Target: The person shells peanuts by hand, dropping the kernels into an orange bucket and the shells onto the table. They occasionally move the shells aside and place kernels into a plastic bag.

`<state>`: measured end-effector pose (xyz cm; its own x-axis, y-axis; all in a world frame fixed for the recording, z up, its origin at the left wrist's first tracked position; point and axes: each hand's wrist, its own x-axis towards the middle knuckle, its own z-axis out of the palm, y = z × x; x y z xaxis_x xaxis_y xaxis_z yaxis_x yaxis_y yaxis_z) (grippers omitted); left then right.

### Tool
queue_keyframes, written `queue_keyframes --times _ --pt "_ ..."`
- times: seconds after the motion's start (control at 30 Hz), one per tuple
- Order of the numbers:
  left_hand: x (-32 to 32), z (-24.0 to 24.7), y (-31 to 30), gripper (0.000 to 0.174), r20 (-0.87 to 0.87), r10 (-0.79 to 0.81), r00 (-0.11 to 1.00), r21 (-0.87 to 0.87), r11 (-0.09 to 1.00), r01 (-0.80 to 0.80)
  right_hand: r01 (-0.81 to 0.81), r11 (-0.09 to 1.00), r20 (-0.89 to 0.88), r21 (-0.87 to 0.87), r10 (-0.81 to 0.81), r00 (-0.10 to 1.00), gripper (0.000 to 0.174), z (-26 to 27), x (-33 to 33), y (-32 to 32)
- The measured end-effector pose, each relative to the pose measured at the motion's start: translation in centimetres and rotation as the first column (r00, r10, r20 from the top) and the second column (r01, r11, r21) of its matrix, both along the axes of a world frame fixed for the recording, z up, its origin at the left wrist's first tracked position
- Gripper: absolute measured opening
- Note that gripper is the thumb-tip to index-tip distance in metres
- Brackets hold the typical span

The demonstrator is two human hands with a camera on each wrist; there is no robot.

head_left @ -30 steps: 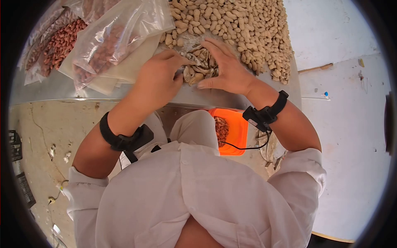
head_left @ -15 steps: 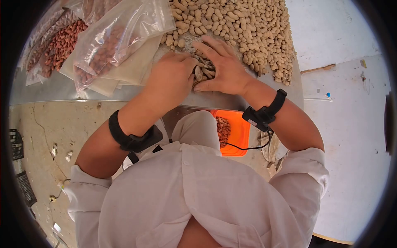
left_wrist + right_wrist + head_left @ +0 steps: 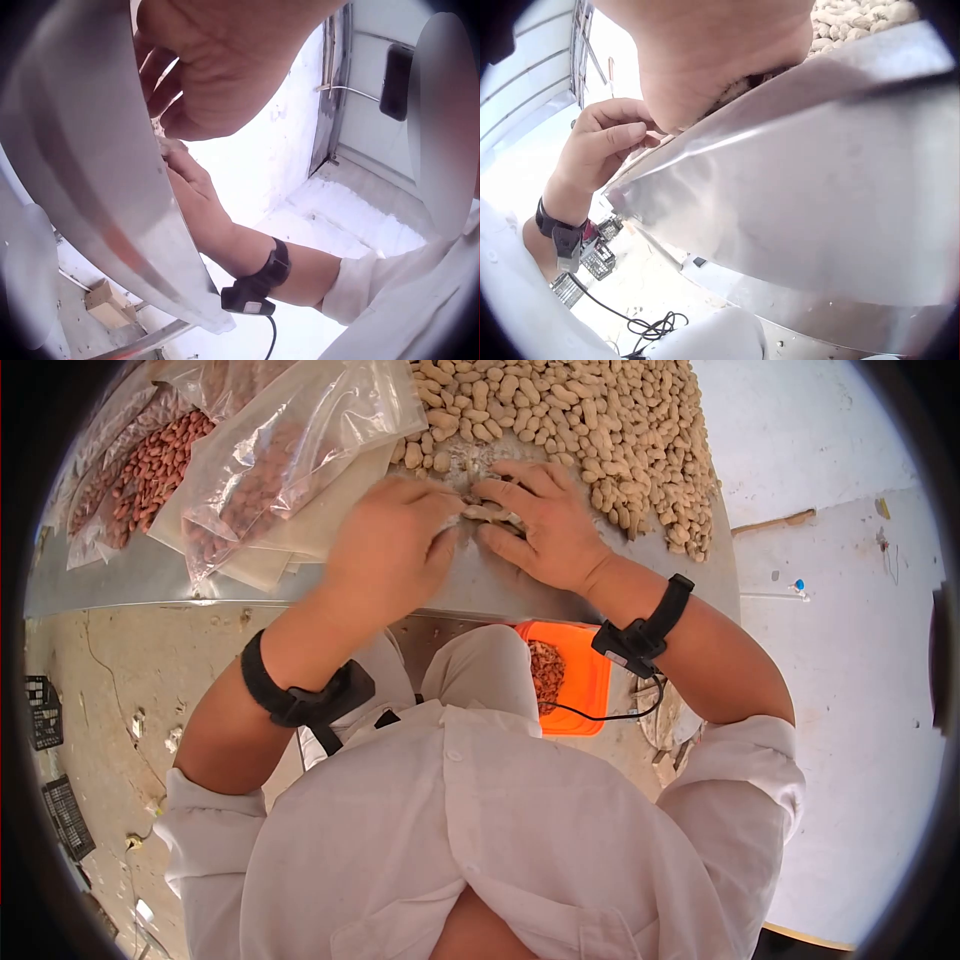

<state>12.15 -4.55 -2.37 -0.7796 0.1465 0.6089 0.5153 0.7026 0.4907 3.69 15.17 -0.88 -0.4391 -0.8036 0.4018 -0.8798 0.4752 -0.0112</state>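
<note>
Both hands meet over the metal table [image 3: 330, 582] at its near edge in the head view. My right hand [image 3: 548, 528] curls its fingers and thumb round a small heap of empty peanut shells [image 3: 490, 513], partly hidden under the palm. Blurred, my left hand [image 3: 395, 545] has bent fingers, its fingertips right at the shells' left side; I cannot tell whether they pinch one. In the right wrist view the left hand [image 3: 604, 146] shows its thumb and bent fingers beside the right palm. Beyond the hands spreads a big pile of unshelled peanuts [image 3: 590, 420].
Clear plastic bags [image 3: 300, 460] with red peanut kernels [image 3: 165, 465] lie at the table's left. Below the edge, by the person's knee, stands an orange basin [image 3: 580, 685] with reddish bits inside. Black crates [image 3: 65, 815] sit on the floor at left.
The left hand moved right towards the shells, then back a little left. The right hand's fingers have drawn in, and the shell heap between the hands shows smaller.
</note>
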Motion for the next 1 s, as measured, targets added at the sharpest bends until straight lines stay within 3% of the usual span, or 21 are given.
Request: queue_keyframes --times 0.33,0.43,0.73,0.93,1.0 --pt "-0.1 -0.5 -0.7 0.019 -0.108 0.027 0.994 0.004 1.000 -0.027 0.034 0.995 -0.082 -0.088 -0.042 0.996 0.024 -0.5 0.0 0.0" --pt "-0.2 -0.5 -0.6 0.019 -0.124 0.016 0.992 0.019 1.000 -0.014 0.036 0.985 -0.027 -0.167 -0.041 0.999 0.022 -0.7 -0.2 0.1" --pt "0.1 -0.5 -0.3 0.019 -0.114 0.007 0.993 0.006 1.000 -0.006 0.044 0.985 0.004 -0.165 -0.044 0.999 0.022 -0.5 -1.1 1.0" --pt "0.1 -0.7 -0.4 0.020 -0.088 0.009 0.996 0.003 1.000 -0.009 0.028 0.938 0.057 -0.346 -0.009 0.998 0.023 0.6 -1.9 2.0" --pt "0.1 -0.6 -0.4 0.020 -0.087 0.008 0.996 -0.001 1.000 -0.008 0.115 0.913 0.155 -0.391 -0.058 0.986 0.023 2.1 -1.4 2.8"
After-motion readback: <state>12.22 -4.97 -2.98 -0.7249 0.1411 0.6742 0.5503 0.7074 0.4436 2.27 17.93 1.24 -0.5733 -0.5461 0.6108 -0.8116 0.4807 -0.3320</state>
